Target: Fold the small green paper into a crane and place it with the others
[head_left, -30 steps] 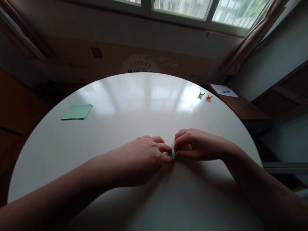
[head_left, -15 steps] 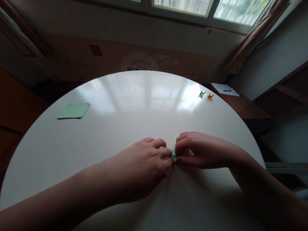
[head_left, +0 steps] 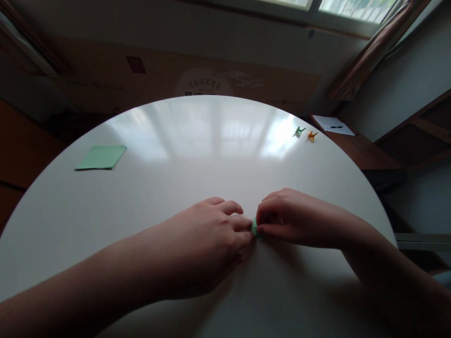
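A small piece of folded green paper (head_left: 254, 228) lies on the white round table (head_left: 197, 176), mostly covered by my fingers. From the left, my left hand (head_left: 223, 234) holds it with the fingertips pressed at its edge. On the other side, my right hand (head_left: 282, 218) pinches the paper between thumb and bent fingers. The paper's exact shape is hidden by both hands.
At the table's left lies a stack of green square paper (head_left: 101, 157). Near the far right edge stand a green folded paper figure (head_left: 299, 132) and an orange one (head_left: 312, 136). Beyond, a brown side table (head_left: 373, 157) carries a white sheet (head_left: 329, 123) and a dark pen (head_left: 336, 127).
The camera view has tilted slightly down. My right thumb and fingers have closed further over the green paper, so less of it shows. My left hand stays nearly in place.
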A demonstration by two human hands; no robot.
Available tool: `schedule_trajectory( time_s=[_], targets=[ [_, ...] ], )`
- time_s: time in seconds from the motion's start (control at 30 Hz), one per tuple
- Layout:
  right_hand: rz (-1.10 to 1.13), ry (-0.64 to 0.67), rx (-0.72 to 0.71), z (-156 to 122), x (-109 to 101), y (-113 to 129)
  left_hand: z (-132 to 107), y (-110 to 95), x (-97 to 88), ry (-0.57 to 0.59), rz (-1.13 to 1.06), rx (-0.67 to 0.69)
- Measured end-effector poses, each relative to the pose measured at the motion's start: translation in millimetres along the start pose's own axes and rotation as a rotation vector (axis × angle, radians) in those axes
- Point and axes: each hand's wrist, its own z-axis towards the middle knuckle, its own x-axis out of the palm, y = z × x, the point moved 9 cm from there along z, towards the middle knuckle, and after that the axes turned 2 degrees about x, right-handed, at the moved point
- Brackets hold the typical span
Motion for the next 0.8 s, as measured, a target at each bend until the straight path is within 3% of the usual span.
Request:
schedule_trajectory(
  time_s=[0.2,0.53,0.8],
  targets=[
    [0.077,-0.020,0.083,-0.6,0.5,-7.2,0.4,1.7,-2.5,-0.004,-0.043,-0.030],
    [0.071,-0.032,0.091,0.7,2.2,-7.3,1.5,3.3,2.3,-0.001,-0.045,-0.041],
    [0.114,0.024,-0.083,-3.9,-3.6,-3.9,2.4,3.5,1.7,0.019,-0.057,-0.045]
  ],
)
